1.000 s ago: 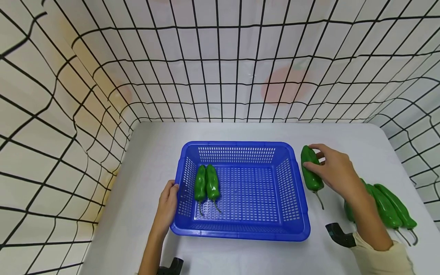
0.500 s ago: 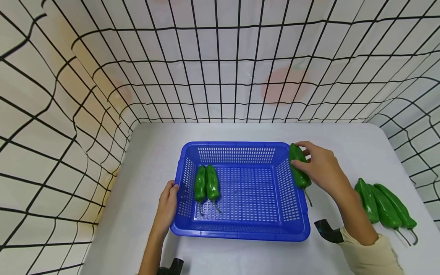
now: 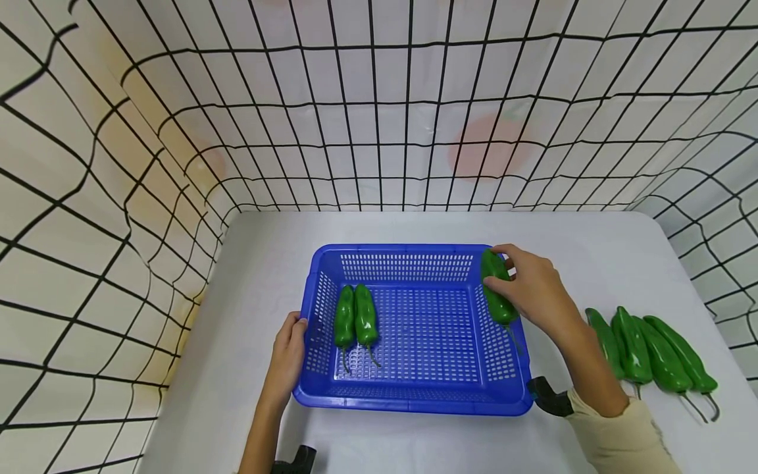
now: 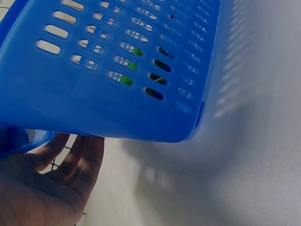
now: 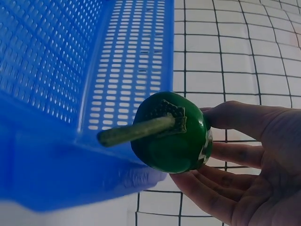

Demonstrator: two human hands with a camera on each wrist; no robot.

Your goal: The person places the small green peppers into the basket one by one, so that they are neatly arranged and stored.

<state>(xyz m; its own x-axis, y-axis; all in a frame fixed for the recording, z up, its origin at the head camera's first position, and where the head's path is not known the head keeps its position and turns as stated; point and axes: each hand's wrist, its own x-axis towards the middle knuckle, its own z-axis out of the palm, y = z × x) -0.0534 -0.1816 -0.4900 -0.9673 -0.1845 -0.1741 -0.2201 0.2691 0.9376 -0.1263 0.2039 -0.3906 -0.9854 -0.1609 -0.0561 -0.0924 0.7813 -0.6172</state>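
My left hand [image 3: 288,349] grips the left edge of the blue basket [image 3: 414,403], probably to steady it. Above its right edge, my right hand [image 3: 535,286] pinches a green pepper [image 3: 495,289] across the body, likely firmer than by the stem [image 5: 134,132].

- Head view: I get bright, even light, with small glints on the peppers [image 3: 366,317].
- The grid [image 3: 373,47] looks bent and stretched towards my edges.
- Left wrist: the basket [image 4: 108,113] throws a soft, slot-dappled shadow on the table [image 4: 263,188].
- Right wrist: I see the held pepper [image 5: 164,153] dim against bright wall [image 5: 202,56].
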